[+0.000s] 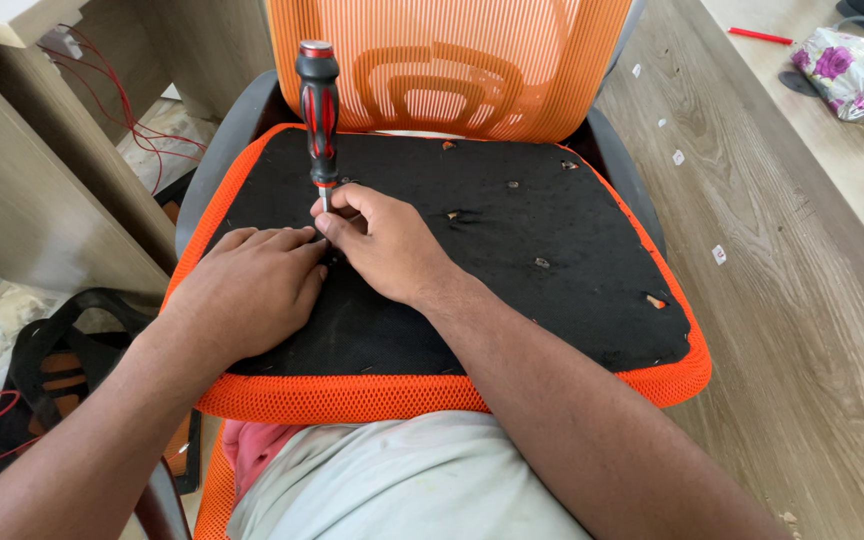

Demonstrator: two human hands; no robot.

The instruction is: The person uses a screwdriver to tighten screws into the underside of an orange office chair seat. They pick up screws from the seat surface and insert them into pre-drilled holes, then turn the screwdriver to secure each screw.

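An upturned chair seat (512,270) lies in front of me, black underside up, edged in orange mesh. A red-and-black screwdriver (319,110) stands upright on its left part. My right hand (387,240) pinches the screwdriver's metal shaft near the tip with fingers and thumb. My left hand (252,285) rests flat on the black surface beside the tip, fingertips touching the right hand. The screw under the tip is hidden by my fingers. Several screw holes (542,263) dot the black panel.
An orange mesh chair back (452,60) stands behind the seat. A wooden floor (792,300) stretches right, with small white bits, a red pen (760,36) and a floral wrapped bundle (852,75). Wooden furniture with red wires (132,120) stands left; a black chair part (42,370) lies below.
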